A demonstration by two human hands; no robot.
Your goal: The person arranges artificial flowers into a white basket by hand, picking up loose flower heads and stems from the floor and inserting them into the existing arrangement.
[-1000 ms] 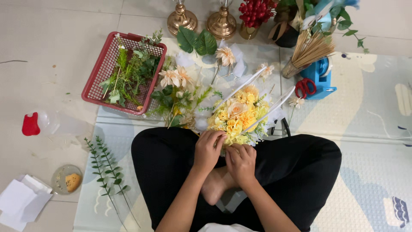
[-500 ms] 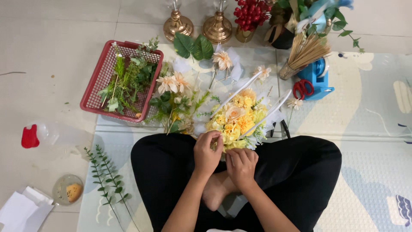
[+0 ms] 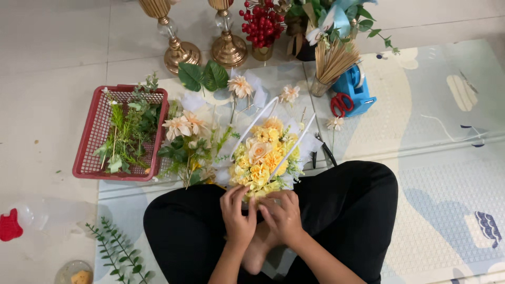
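A pale patterned foam floor mat (image 3: pixel 447 158) covers the tiled floor, and a person in black trousers sits cross-legged on it. To the left lies a red plastic mesh basket (image 3: pixel 87 152) filled with green sprigs. Just in front of the knees stands a round bouquet of yellow and peach artificial flowers (image 3: pixel 261 158) with white looped handles. Both hands meet at its near edge: the left hand (image 3: pixel 238 215) and the right hand (image 3: pixel 283 214) have fingers curled and pinched together on the lowest yellow blooms, touching each other. Farther back stand two gold candlestick stands (image 3: pixel 181 52), a bunch of red berries (image 3: pixel 261 23), a blue tape dispenser (image 3: pixel 355 89) and red-handled scissors (image 3: pixel 341 103)
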